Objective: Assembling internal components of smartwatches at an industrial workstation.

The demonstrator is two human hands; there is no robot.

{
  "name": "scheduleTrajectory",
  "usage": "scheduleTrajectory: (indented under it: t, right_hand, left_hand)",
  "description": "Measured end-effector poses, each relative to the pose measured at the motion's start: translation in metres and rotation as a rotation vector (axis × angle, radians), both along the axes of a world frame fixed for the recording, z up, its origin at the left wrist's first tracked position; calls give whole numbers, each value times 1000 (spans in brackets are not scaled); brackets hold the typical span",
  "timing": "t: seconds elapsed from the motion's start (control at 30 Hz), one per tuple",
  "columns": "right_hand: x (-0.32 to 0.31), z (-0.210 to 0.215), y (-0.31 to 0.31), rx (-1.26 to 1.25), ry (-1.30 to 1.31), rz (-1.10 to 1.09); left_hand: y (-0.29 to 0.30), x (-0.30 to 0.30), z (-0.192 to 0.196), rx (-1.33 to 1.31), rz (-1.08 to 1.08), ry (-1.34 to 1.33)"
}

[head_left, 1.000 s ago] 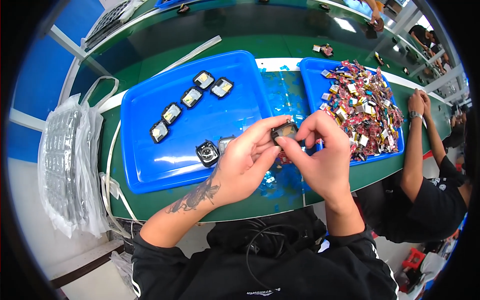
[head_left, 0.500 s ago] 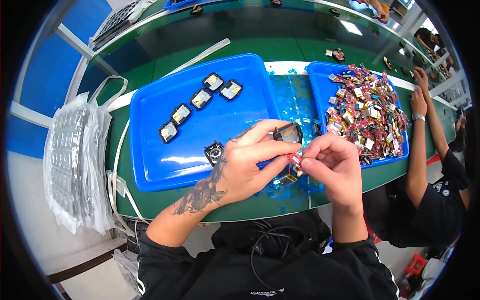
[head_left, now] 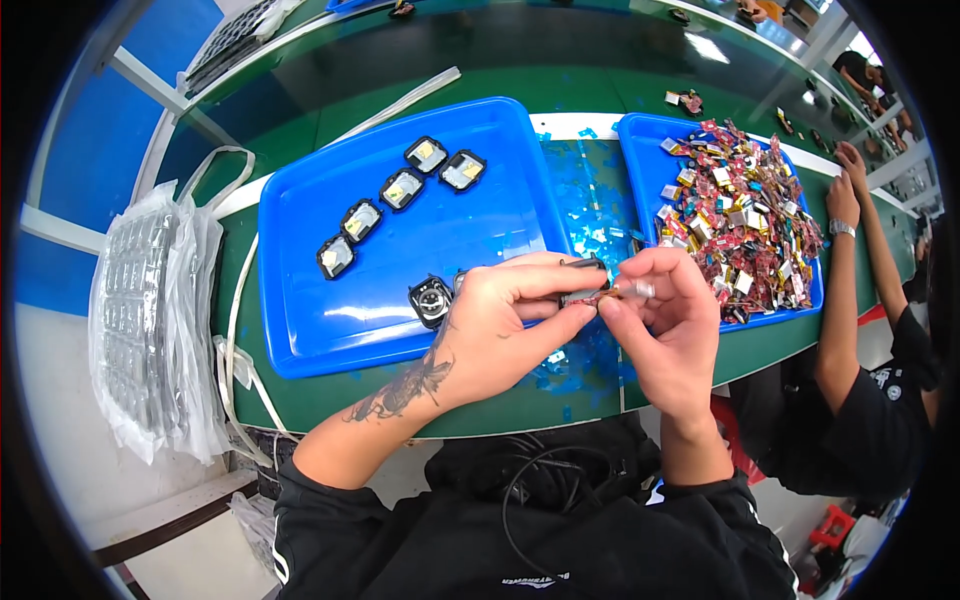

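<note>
A long green worktop (head_left: 510,412) filled most of the view, its edges bent by the lens, with blue wall panels (head_left: 95,155) in pale framing at the far left. A co-worker's forearm (head_left: 835,300) rested over the right part. Two blue trays lay on the worktop: the left tray (head_left: 450,235) held five pale-faced cases (head_left: 401,188) in a slanting row, and the right tray (head_left: 645,170) carried a heap of small boards and cells (head_left: 740,215). A plastic-wrapped stack (head_left: 130,330) stood by the left end. Blue film scraps (head_left: 590,225) littered the gap between the trays.

Over that gap, the left hand (head_left: 500,320) was nearly closed around a black case (head_left: 588,265), seen almost edge-on, its visible rim running left to right. The right hand (head_left: 665,335), thumb and forefinger nearly together, pinched a small electronic part (head_left: 635,290). The part's long axis ran roughly left to right, its silvery end toward the right palm, its other end toward the left thumb; finer detail was blurred.
</note>
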State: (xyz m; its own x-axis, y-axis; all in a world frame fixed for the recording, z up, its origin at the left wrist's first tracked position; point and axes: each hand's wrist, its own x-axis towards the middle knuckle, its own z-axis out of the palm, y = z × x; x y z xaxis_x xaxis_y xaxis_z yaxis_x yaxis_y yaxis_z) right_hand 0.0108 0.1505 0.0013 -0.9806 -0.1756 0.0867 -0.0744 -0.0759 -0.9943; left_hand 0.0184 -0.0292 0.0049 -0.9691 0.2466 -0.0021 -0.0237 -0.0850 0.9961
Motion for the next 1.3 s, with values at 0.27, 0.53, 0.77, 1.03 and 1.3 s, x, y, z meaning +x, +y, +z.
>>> scheduleTrajectory:
  t: [0.27, 0.53, 0.77, 1.03, 1.3]
  right_hand:
    - [0, -8, -1, 56, 68, -63]
    - [-1, 0, 3, 278, 116, -54]
    - [-9, 3, 8, 359, 89, 14]
    - [-2, -10, -15, 387, 311, -94]
    - [-122, 49, -7, 484, 190, 261]
  left_hand:
    - [2, -1, -8, 77, -9, 37]
    - [4, 0, -10, 57, -5, 63]
    - [7, 3, -12, 31, 0, 91]
    - [11, 0, -16, 235, 133, -31]
    - [-32, -28, -3, -893, 346, 679]
